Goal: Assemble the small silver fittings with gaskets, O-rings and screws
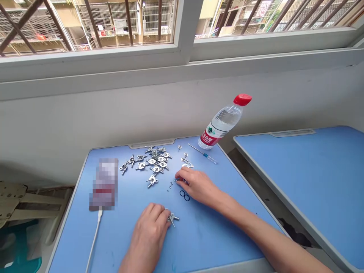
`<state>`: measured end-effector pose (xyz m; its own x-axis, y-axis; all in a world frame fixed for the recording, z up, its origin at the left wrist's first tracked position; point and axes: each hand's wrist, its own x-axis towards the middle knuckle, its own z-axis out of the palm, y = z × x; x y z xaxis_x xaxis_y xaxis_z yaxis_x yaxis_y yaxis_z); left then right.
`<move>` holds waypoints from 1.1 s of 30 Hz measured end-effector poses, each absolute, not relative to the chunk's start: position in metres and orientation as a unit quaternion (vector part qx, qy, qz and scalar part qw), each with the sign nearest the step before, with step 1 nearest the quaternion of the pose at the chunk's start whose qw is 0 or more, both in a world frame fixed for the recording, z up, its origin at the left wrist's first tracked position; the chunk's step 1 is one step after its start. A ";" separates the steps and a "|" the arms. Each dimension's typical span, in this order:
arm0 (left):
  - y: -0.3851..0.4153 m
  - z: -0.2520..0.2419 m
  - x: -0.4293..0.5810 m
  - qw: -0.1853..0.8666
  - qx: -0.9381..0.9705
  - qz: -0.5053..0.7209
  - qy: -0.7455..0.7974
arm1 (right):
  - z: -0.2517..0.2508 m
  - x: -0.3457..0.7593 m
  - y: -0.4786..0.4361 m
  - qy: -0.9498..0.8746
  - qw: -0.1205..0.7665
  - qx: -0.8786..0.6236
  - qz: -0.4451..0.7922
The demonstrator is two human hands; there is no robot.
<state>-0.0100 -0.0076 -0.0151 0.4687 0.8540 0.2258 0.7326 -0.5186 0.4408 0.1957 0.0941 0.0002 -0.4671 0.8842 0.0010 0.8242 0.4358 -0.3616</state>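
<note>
My left hand (pixel 150 227) rests on the blue desk (pixel 199 242) with its fingers curled round a small metal bracket with a pin (pixel 172 218). My right hand (pixel 196 184) reaches forward, its fingertips pinched over tiny screws (pixel 170 185) lying on the desk; what they hold is too small to make out. Two small black rings (pixel 184 195) lie just beside the right hand. A pile of several shiny metal brackets (pixel 153 161) is spread beyond both hands.
A phone (pixel 104 184) with a white cable (pixel 95 239) lies at the left. A thin blue-handled screwdriver (pixel 203 154) and a red-capped water bottle (pixel 224 121) sit at the far right. A second blue desk (pixel 313 178) stands to the right, across a gap.
</note>
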 end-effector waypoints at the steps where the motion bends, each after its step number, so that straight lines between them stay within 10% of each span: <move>1: -0.008 -0.016 -0.010 0.142 0.846 0.212 0.469 | -0.001 0.194 0.094 -0.845 0.087 -0.505 0.152; 33: -0.010 -0.015 -0.007 0.175 0.838 0.197 0.477 | -0.013 0.183 0.028 -0.803 0.263 -0.375 0.382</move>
